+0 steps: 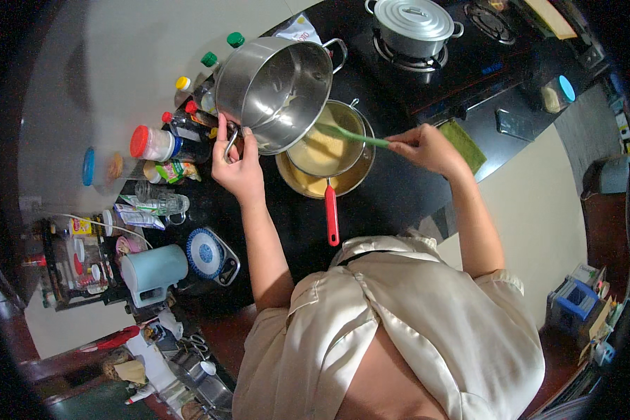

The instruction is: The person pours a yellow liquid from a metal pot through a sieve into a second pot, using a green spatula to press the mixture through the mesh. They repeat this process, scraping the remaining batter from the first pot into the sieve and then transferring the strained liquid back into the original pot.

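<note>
Head view: left hand [239, 166] is clamping the tilted steel pot [276, 91] by its handle, at 10 o'clock over the strainer [327, 143], while right hand [427, 147], fingers closed around the green spatula [350, 134], is scraping remaining batter; pouring nearly complete.

Dim, fisheye-warped, dark vignetted rim

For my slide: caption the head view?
Left hand tips steel pot over sieve; right hand holds green spatula.
</note>
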The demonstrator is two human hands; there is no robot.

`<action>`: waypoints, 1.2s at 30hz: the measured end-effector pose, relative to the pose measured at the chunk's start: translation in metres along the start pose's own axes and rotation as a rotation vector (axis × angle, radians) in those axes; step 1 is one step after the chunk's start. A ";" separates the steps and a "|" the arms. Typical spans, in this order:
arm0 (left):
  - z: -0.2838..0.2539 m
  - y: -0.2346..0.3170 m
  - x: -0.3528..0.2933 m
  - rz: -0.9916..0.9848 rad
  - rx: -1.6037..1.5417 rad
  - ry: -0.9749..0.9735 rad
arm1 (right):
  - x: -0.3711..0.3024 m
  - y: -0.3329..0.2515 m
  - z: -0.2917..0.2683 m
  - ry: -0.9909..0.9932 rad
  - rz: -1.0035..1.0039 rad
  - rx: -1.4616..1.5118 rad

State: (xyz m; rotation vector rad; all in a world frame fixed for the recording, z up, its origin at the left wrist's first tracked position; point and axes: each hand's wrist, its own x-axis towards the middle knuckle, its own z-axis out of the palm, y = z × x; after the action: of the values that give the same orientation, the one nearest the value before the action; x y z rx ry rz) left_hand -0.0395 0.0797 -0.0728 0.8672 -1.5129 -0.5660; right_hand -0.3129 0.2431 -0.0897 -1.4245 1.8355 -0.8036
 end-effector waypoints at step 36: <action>-0.013 -0.030 0.016 -0.297 -0.281 0.360 | 0.007 0.021 -0.005 -0.164 0.292 0.373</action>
State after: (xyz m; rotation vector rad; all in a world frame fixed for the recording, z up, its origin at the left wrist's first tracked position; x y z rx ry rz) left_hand -0.0204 0.0509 -0.0843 0.9218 -0.9592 -0.7724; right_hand -0.3301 0.2414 -0.1039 -0.9331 1.6162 -0.8021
